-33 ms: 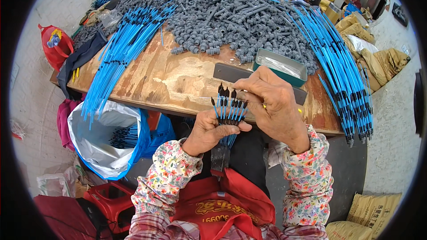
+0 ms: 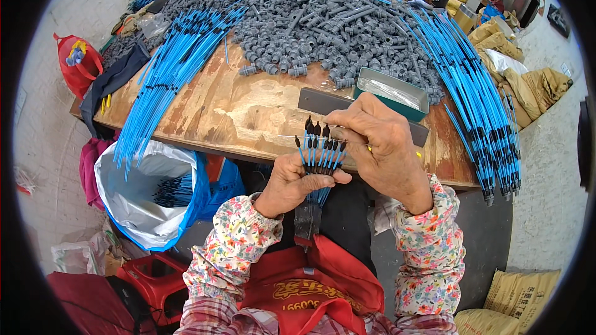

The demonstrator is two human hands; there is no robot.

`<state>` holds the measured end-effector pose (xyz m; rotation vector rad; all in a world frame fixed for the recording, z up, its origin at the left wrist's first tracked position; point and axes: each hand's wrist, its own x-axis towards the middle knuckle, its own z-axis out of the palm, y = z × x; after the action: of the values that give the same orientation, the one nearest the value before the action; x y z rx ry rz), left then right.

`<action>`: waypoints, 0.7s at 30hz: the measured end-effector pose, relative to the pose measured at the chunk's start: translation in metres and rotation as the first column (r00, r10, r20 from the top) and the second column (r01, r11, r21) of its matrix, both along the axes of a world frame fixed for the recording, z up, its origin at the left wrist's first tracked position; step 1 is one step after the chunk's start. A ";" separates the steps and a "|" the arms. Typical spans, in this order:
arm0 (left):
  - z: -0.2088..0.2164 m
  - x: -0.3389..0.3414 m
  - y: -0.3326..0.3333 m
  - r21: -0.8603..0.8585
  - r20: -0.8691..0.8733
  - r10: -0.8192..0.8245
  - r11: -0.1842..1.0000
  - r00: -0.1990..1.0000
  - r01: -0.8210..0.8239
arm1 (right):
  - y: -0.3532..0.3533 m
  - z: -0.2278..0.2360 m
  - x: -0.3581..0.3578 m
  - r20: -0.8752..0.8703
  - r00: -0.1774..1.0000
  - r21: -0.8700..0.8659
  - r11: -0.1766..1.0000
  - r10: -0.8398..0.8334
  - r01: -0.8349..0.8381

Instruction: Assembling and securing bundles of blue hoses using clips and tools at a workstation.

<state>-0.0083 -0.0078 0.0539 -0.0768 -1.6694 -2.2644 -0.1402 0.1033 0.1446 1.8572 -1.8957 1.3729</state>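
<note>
On the near left side of the green tin point(image 2: 406, 107), the left hand point(image 2: 288, 181) is closed around black-tipped blue rods point(image 2: 321, 156); the right hand point(image 2: 380, 144), tightly pinched, seems to hold a thin strand point(image 2: 287, 136) crossing them. Threading looks in hand; the next move calls for steady rods.

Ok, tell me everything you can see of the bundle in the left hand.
The bundle is a fan of thin blue rods, plastic by their look, with swollen black tips pointing away from the person at uneven heights. Black sections show side by side at the grip. The left hand clasps it by the near edge of the table; blue rods show again below that hand. A thin pale strand crosses near the tips toward the right hand; whether that hand touches the bundle is unclear.
</note>
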 end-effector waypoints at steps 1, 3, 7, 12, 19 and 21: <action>-0.001 0.000 0.000 0.001 -0.001 -0.007 1.000 1.000 0.007 | 0.000 0.001 0.000 -0.001 1.000 0.001 1.000 0.002 -0.002; -0.001 0.000 -0.001 0.002 -0.003 -0.013 1.000 1.000 0.013 | 0.001 0.004 0.000 -0.022 1.000 0.026 1.000 0.010 -0.010; 0.000 0.001 -0.002 0.066 -0.005 -0.050 0.997 0.999 0.050 | 0.004 0.005 -0.006 -0.035 0.999 0.061 0.997 0.039 -0.037; -0.001 0.001 -0.004 0.061 -0.004 -0.062 0.996 0.998 0.062 | 0.003 0.006 -0.005 -0.028 0.999 0.082 0.996 0.044 -0.041; -0.001 0.001 -0.006 0.038 0.003 -0.069 0.997 0.998 0.069 | -0.005 0.005 -0.004 -0.008 0.997 0.055 0.996 0.074 -0.073; 0.000 0.001 -0.006 0.050 0.010 -0.073 0.996 0.997 0.072 | -0.006 0.005 -0.005 0.001 0.996 0.047 0.995 0.086 -0.086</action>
<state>-0.0071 -0.0135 0.0536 -0.1145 -1.6403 -2.3631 -0.1449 0.0971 0.1493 1.9831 -1.8838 1.3639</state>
